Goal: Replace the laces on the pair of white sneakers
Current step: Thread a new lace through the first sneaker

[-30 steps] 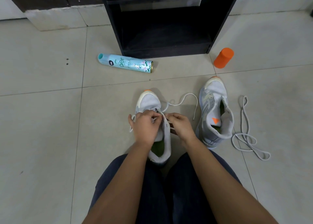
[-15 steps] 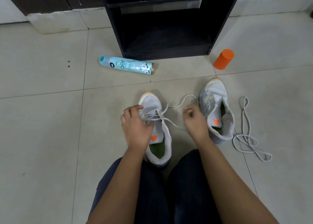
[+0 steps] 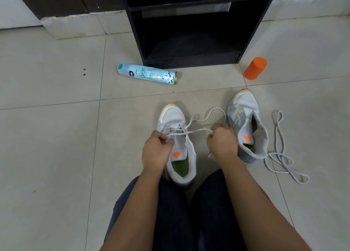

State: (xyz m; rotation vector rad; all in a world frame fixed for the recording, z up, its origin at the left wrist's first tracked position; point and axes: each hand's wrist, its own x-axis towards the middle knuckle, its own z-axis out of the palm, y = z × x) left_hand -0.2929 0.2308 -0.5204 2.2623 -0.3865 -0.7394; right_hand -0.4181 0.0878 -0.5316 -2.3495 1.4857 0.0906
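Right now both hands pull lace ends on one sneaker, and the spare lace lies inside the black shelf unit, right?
Not quite. The head view shows the spare lace on the floor right of the other sneaker, not in the shelf unit. The left hand and right hand do pull lace ends on one sneaker.

Left sneaker (image 3: 175, 121): white, orange toe tip, orange triangle on tongue, green insole; upright, toe pointing away, between left hand (image 3: 156, 152) and right hand (image 3: 222, 142).
Lace (image 3: 198, 131): white, threaded through lower eyelets only, one strand held in each hand, drawn sideways.
Right sneaker (image 3: 244, 108): matching, unlaced, just right of right hand.
Loose lace (image 3: 280, 157): coiled on floor, further right.
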